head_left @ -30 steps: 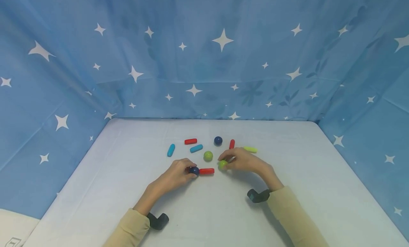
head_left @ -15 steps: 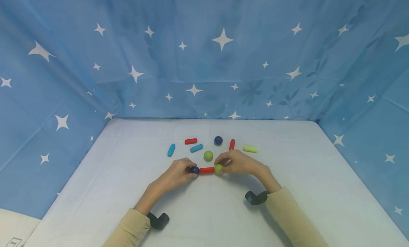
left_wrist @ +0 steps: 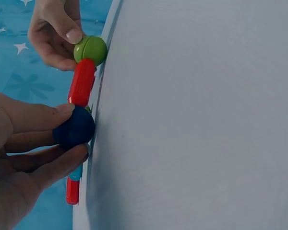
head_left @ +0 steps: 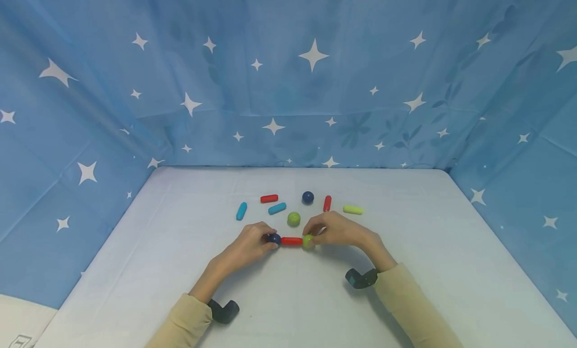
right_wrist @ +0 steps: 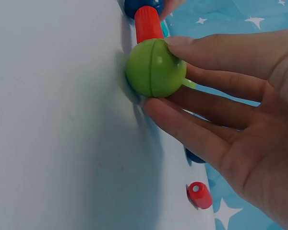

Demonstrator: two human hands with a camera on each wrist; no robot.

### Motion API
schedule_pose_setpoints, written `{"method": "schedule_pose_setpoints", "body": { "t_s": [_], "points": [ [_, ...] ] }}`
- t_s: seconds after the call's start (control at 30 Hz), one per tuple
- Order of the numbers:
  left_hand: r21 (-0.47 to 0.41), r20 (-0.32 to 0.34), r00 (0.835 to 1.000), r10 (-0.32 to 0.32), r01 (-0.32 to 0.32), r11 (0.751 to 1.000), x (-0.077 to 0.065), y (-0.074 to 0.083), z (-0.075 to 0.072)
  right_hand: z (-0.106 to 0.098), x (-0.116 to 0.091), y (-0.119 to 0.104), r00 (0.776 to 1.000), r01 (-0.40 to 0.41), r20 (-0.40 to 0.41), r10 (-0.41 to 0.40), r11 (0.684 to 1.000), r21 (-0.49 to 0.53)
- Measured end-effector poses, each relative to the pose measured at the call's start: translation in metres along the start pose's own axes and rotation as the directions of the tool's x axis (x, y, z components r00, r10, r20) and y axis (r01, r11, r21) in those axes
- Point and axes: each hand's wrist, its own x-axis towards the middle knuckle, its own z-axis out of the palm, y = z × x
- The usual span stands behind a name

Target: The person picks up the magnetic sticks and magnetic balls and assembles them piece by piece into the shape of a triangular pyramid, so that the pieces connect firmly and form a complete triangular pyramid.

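My left hand (head_left: 249, 245) pinches a dark blue ball (left_wrist: 74, 127) between thumb and fingers, low over the white table. Joined end to end with that ball is a red rod (head_left: 292, 241), which lies sideways between the two hands. At the rod's other end sits a green ball (right_wrist: 155, 68) with a seam round it, touching the rod. Thumb and fingers of my right hand (head_left: 337, 230) pinch this green ball. Whether the rod is fixed into either ball cannot be seen.
Beyond the hands lie a second green ball (head_left: 294, 219), a second blue ball (head_left: 308, 198), blue rods (head_left: 277, 208), more red rods (head_left: 269, 199) and a yellow-green rod (head_left: 353, 210). A blue star-patterned curtain (head_left: 288, 87) surrounds the white table (head_left: 288, 308).
My right hand has moved left and slightly toward me, bringing the green ball against the red rod's right end. The left hand keeps its grip on the blue ball, nearly still.
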Motion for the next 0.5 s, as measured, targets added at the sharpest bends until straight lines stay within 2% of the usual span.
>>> {"method": "schedule_pose_setpoints", "body": {
  "t_s": [0.27, 0.5],
  "points": [
    [-0.028, -0.051, 0.998, -0.044, 0.043, 0.999, 0.0, 0.001, 0.0, 0.0, -0.001, -0.006, 0.997, 0.054, 0.05, -0.055, 0.998, 0.01],
    [-0.035, -0.055, 0.997, -0.057, 0.055, 0.998, 0.001, -0.001, 0.0, 0.004, -0.002, -0.012, 0.993, 0.066, 0.098, -0.067, 0.998, 0.015]
  ]
}}
